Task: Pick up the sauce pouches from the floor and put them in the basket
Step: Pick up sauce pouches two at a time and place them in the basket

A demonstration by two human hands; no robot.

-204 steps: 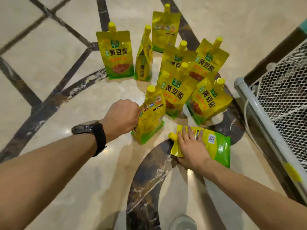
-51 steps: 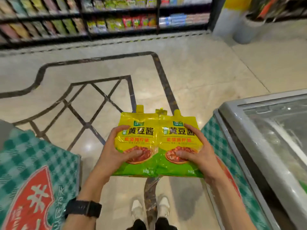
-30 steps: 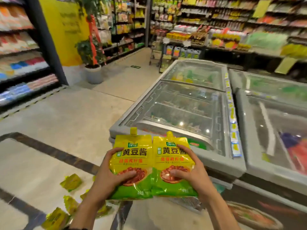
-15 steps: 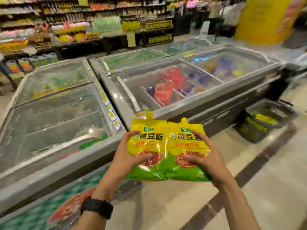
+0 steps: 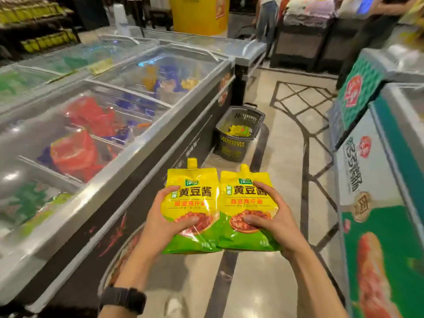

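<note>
Yellow-and-green film pouches, two in number, are shown held upright and side by side in front of the body, their inner edges touching. The left pouch (image 5: 192,196) is gripped by the left hand (image 5: 160,223), with the thumb laid across the printed face and the fingers curled behind. The right pouch (image 5: 247,196) is gripped in the same way by the right hand (image 5: 280,226). Both spout caps point to 12 o'clock.

The basket (image 5: 231,148), dark and slotted, stands on the floor (image 5: 284,157) at 12 o'clock from the pouches and well apart from them. It sits just beside the base of the freezer chest (image 5: 128,171), which runs along 9 o'clock. A yellow packet (image 5: 238,131), taken to be a pouch already delivered, lies inside. The aisle is closed at 3 o'clock by a printed cabinet (image 5: 378,203).

The carrying step is judged to be in hand; the deposit is not yet made.

Three hazards are judged likely:
- **Slipping:** the glossy film is held by a pinch alone, so a pouch may slide out if the grip is relaxed on the way.
- **Missing the basket:** a release from standing height may send a pouch onto the rim or the floor, since the opening is small.
- **Toppling:** a pouch may be knocked over if it lands on the packet within.
</note>
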